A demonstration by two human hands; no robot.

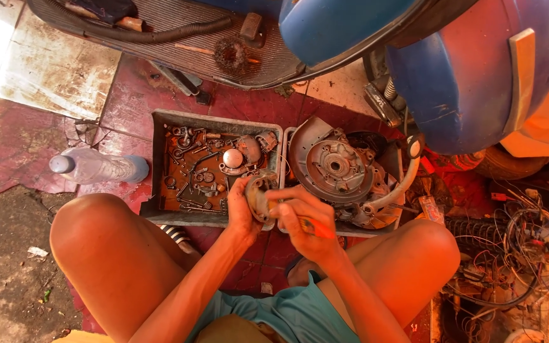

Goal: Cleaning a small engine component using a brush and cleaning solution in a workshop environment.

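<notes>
I squat over two grey trays on a red tiled floor. My left hand [241,213] grips a round greasy metal engine part [260,194] from its left side. My right hand [305,223] rests against the part's right side and holds a small orange-handled tool [316,227]. Both hands hover over the seam between the trays. The left tray [158,159] holds several small bolts, springs and a round metal cap [232,158]. In the right tray [345,230] lies a large grey engine casing with a round hub [334,166].
A clear plastic bottle [96,167] lies on the floor left of the trays. A blue scooter body [465,70] and its ribbed footboard [179,32] stand beyond them. Tangled wires and cables [522,254] pile up at the right. My knees flank the trays.
</notes>
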